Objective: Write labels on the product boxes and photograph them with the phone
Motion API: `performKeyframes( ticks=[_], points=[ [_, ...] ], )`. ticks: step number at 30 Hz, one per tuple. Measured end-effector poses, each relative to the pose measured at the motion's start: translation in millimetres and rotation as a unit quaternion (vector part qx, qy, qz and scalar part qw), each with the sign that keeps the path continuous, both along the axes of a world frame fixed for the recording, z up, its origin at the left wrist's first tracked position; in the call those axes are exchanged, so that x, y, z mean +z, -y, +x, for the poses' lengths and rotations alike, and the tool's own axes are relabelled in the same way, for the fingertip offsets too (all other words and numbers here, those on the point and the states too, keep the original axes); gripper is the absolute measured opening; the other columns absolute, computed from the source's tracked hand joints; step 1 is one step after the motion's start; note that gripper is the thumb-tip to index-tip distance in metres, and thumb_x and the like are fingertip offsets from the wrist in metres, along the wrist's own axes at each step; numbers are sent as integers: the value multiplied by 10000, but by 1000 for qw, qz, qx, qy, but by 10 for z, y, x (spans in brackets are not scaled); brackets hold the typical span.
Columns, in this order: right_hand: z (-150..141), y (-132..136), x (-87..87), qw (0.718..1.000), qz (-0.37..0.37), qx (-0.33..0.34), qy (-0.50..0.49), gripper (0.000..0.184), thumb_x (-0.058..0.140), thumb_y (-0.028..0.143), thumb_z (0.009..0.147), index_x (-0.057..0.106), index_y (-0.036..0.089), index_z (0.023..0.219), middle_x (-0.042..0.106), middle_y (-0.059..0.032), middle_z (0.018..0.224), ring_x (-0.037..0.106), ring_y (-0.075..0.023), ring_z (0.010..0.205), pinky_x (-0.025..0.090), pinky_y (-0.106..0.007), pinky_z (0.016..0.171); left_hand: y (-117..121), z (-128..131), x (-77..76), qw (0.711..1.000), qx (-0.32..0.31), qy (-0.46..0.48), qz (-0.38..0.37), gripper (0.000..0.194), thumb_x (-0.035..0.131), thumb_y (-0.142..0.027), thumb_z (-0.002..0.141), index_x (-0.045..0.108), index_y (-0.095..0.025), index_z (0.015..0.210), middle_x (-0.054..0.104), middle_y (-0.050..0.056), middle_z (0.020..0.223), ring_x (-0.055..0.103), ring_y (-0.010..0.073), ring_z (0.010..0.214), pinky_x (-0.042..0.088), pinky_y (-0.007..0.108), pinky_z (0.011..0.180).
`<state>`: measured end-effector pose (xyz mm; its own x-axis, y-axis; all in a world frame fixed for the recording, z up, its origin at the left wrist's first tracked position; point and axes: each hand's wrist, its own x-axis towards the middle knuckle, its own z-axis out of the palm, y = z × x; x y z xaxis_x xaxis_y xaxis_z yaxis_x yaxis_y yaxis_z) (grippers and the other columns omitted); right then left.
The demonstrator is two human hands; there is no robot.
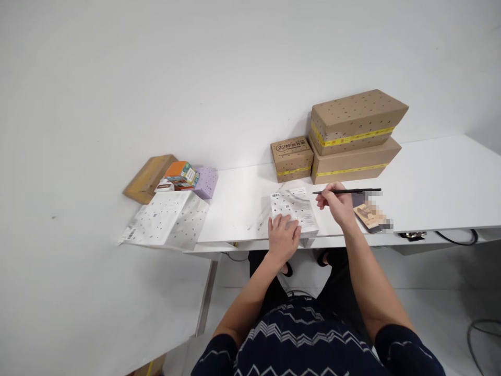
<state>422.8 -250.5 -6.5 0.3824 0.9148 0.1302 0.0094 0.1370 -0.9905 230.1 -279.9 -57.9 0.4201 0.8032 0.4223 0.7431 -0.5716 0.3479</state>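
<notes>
Person's left hand open, fingers spread on near edge of white wrapped package, on desk front edge. Right hand pinches slim black pen, tip toward package from 2 o'clock. Stacked cartons at 1 o'clock; larger white parcel at 9 o'clock. Package probably light, wrap slippery, contents' stiffness unclear; best held by opposite sides. Pen light, rigid; grip mid-barrel.

This looks like a packing or mail spot, perhaps in an office: a narrow white desk against a plain white wall bears taped cardboard boxes and white wrapped parcels with printed labels, above a pale floor.
</notes>
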Motion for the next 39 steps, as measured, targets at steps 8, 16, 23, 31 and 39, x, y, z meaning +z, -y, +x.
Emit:
performKeyframes(
  ticks=[8, 16, 23, 31, 39],
  points=[
    [-473, -398, -276, 994, -33, 82, -65, 81, 523, 256, 695, 538, 212, 762, 586, 37, 601, 539, -113, 520, 435, -236, 494, -167, 160, 58, 998, 12, -40, 41, 280, 452, -273, 906, 648, -217, 1096, 620, 115, 1158, 509, 299, 1113, 321, 513, 1017],
    [-555, -397, -398, 991, -20, 45, 127, 101, 525, 294, 723, 535, 204, 677, 502, 44, 572, 467, -114, 537, 392, -244, 530, -141, 163, -12, 994, 35, -67, 76, 251, 467, -271, 902, 645, -234, 1075, 629, 67, 1194, 519, 261, 1177, 334, 487, 1053],
    [-545, -431, -433, 986, -24, 62, 151, 111, 524, 302, 732, 559, 200, 707, 509, 42, 559, 459, -116, 515, 390, -246, 531, -153, 160, -30, 992, 41, -72, 92, 252, 476, -278, 899, 647, -223, 1077, 642, 63, 1182, 535, 254, 1166, 349, 477, 1048],
    [-540, -447, -438, 981, -42, 68, 176, 136, 511, 319, 749, 566, 198, 721, 520, 36, 559, 463, -118, 509, 399, -247, 537, -151, 160, -32, 993, 38, -67, 91, 248, 471, -285, 901, 649, -215, 1058, 649, 69, 1157, 532, 252, 1165, 343, 483, 1051],
    [-536, -454, -442, 978, -39, 70, 192, 136, 508, 324, 752, 560, 201, 724, 522, 33, 566, 468, -122, 517, 405, -250, 548, -151, 159, -24, 993, 37, -64, 87, 248, 467, -283, 902, 646, -217, 1059, 646, 65, 1157, 529, 247, 1167, 345, 483, 1052]
  ],
)
